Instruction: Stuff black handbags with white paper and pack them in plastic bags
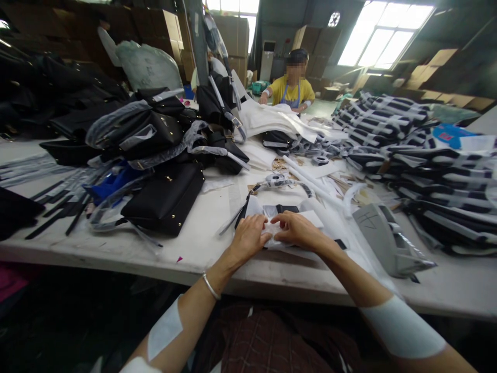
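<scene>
A black handbag [241,213] lies right in front of me on the table, partly covered by a white wrapping sheet [322,247]. Its handle [308,189], partly wrapped, arches up behind. My left hand [250,233] has its fingers curled on the sheet at the bag's left side. Close beside it, my right hand [297,228] bends its fingers and thumb onto the same sheet. Both appear to pinch it; the fingertips partly hide the contact. Just behind my fingers are a small black piece [286,209] and a white card [312,218].
Black bags with wrapped straps [165,197] are heaped on the left. Wrapped black-and-white bundles [446,181] are piled at right. A grey tape dispenser [382,238] stands right of my arm. White sheets [267,119] lie farther back, before a person in yellow [298,90].
</scene>
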Tool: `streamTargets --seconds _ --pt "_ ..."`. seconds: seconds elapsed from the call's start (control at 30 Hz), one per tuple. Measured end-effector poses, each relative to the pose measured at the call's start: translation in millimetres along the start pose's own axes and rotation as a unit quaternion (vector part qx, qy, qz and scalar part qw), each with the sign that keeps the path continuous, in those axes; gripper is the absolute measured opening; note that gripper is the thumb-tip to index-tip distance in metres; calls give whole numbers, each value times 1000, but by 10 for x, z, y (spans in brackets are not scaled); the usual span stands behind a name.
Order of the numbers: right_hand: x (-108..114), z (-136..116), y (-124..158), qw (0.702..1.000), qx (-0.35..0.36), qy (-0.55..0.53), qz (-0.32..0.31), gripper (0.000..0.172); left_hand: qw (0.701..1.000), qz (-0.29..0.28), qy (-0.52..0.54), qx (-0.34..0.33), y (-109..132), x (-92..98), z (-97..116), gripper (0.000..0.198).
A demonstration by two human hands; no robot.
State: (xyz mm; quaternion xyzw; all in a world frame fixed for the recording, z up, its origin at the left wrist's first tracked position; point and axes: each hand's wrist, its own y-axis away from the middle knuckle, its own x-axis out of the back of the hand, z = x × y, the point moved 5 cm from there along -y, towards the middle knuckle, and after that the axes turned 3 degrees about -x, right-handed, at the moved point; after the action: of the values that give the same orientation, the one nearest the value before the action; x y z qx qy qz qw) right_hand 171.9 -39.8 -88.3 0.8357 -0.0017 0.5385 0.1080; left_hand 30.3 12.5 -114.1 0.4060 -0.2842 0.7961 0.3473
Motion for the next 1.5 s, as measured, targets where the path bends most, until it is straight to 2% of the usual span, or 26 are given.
streamTargets --seconds 0.13,0.37,0.53,0.63,0.8,0.97,1.2,1.27,1.33,1.4,1.43,1.47,1.5 --pt "11 25 14 999 -5 -28 18 37 1000 -2 -6 30 -69 67 41 7" --pt "-14 42 31 998 -3 -53 19 39 999 -1 -13 46 -104 100 57 13" --pt "12 -8 7 999 5 -44 27 32 999 31 -1 41 -96 92 64 3" --pt "13 -53 -54 999 20 -43 15 23 998 52 -7 38 -78 92 59 8" --pt "-23 -6 -126 993 76 -86 28 6 999 32 -35 12 -45 45 39 8" --pt "-16 24 -8 965 195 -152 89 6 997 3 -65 -38 -27 -7 65 12" --pt "-100 -42 124 937 309 -84 137 12 995 -1 -82 -47 -25 -49 39 11" --pt "-85 -114 140 943 309 -49 112 15 995 4 -91 -43 -22 -59 26 14" --pt "29 -191 192 961 264 -47 67 13 994 8 -100 -46 -17 -65 24 17" --pt "229 -284 335 971 209 -111 -21 11 993 10 -104 -51 -10 -66 26 19" --pt "343 -342 446 964 187 -168 -84 15 993 14 -104 -53 -5 -65 26 20" --pt "447 -419 584 940 182 -235 -168 24 993 19 -102 -57 2 -64 26 22" --pt "558 -494 723 903 178 -308 -240 35 993 26 -99 -65 10 -63 28 24"
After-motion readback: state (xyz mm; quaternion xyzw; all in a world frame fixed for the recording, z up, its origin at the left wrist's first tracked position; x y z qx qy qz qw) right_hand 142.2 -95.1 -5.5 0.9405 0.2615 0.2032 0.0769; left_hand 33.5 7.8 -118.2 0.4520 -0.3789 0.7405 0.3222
